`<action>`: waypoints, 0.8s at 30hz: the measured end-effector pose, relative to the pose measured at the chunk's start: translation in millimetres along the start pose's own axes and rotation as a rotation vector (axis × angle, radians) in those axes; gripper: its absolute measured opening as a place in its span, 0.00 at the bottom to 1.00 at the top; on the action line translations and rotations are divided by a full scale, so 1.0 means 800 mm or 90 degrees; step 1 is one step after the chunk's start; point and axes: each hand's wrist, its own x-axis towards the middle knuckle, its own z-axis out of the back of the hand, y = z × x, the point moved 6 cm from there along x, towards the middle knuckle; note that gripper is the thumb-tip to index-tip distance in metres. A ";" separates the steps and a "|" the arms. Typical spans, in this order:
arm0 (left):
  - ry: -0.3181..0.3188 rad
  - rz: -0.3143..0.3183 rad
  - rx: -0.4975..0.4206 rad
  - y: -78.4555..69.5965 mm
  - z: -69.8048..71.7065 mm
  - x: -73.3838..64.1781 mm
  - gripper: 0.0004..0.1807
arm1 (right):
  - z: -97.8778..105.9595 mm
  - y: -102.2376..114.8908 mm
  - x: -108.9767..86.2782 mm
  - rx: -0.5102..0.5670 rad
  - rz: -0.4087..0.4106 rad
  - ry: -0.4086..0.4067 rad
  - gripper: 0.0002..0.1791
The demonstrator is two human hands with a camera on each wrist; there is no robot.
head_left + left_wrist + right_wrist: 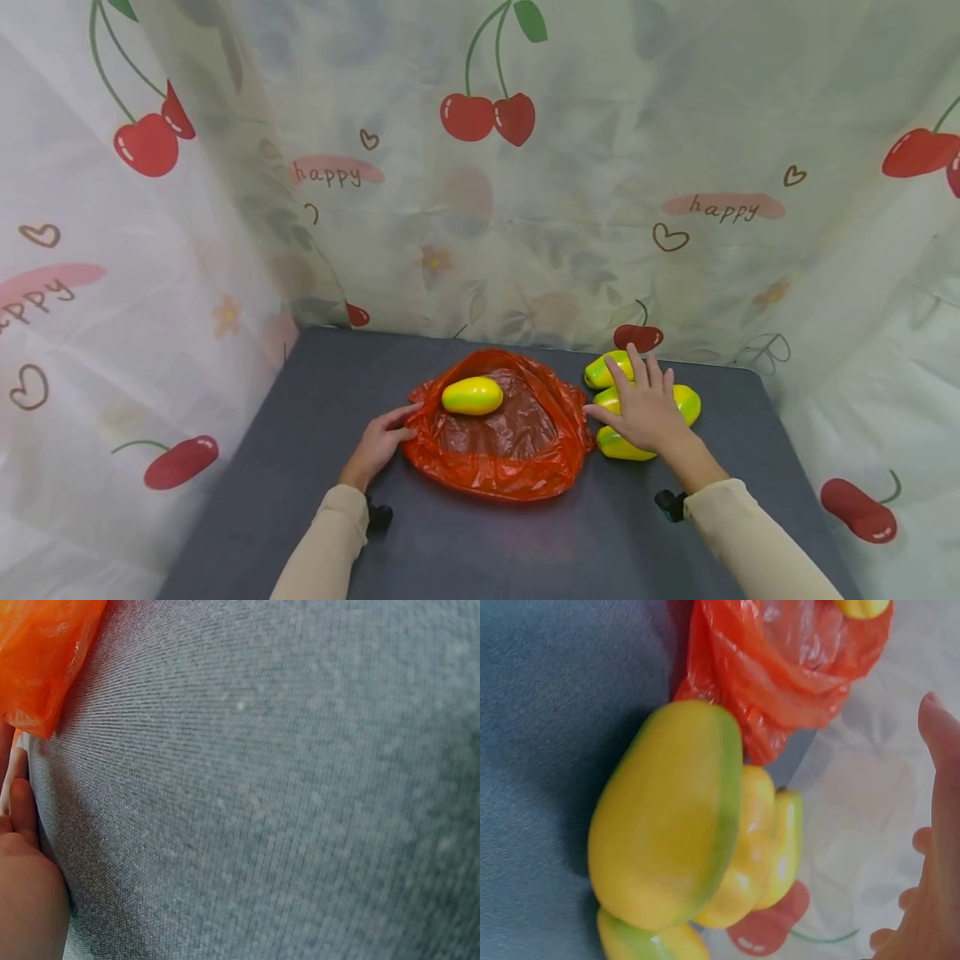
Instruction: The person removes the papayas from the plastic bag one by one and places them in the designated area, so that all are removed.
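A red plastic bag [498,487] lies with its mouth wide, and one yellow papaya [472,396] rests inside at the left. My left hand [372,450] touches the bag's left edge, thumb and forefinger apart. In the left wrist view, part of the bag [46,656] hangs above the fingers. To the right of the bag, several yellow-green papayas [625,445] lie close together. Over them my right hand [651,410] spreads its fingers and holds nothing. The right wrist view shows the nearest papaya [667,817] below and apart from that hand [937,847].
A dark grey cloth-covered table [487,550] carries the bag and the fruit. Behind it and at both sides hangs a pale curtain [570,192] printed with cherries. Each wrist wears a small black camera, such as the right one [670,505].
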 end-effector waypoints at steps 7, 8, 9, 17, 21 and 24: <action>0.000 -0.004 -0.003 0.000 0.000 0.001 0.25 | -0.002 0.027 0.010 -0.018 0.041 0.006 0.54; 0.000 -0.005 -0.003 0.000 0.000 0.001 0.25 | -0.002 0.031 0.011 -0.016 0.044 0.008 0.54; 0.000 -0.006 -0.002 0.000 0.000 0.001 0.25 | -0.003 0.034 0.012 -0.018 0.049 0.009 0.54; 0.000 -0.005 -0.004 0.002 -0.001 0.002 0.25 | -0.013 0.059 0.017 -0.012 0.076 -0.002 0.54; -0.001 -0.005 -0.009 0.003 -0.001 0.004 0.25 | -0.017 0.071 0.021 -0.009 0.071 0.005 0.54; -0.001 -0.009 -0.004 0.001 0.000 0.003 0.25 | -0.020 0.080 0.025 -0.012 0.072 0.015 0.56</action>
